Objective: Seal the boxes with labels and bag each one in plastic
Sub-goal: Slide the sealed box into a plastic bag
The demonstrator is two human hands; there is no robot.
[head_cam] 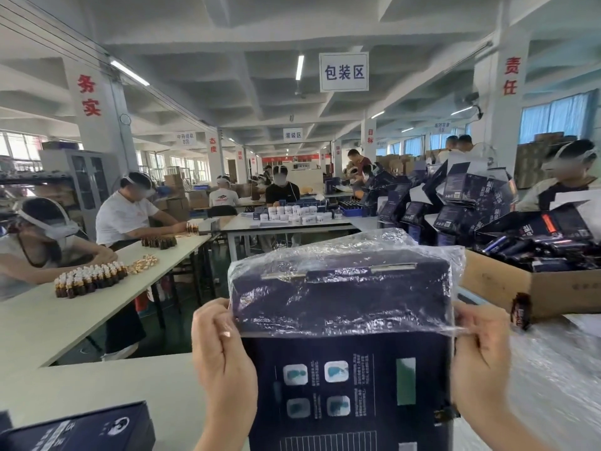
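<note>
Surrounding the box [344, 369], white workshop tables [81, 317]

a factory packing hall: long worktables [48, 320], seated workers [125, 216], hanging zone sign [343, 72], perhaps stacked cartons [530, 167] far back

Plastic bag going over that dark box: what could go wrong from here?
The plastic bag covers only the top of the box and looks snug, so the thin film might tear at a corner if the left hand and right hand, pinching its edges, pull hard. Uneven pulling could leave it crooked. The small dark bottle close to the right hand might get knocked over.
</note>
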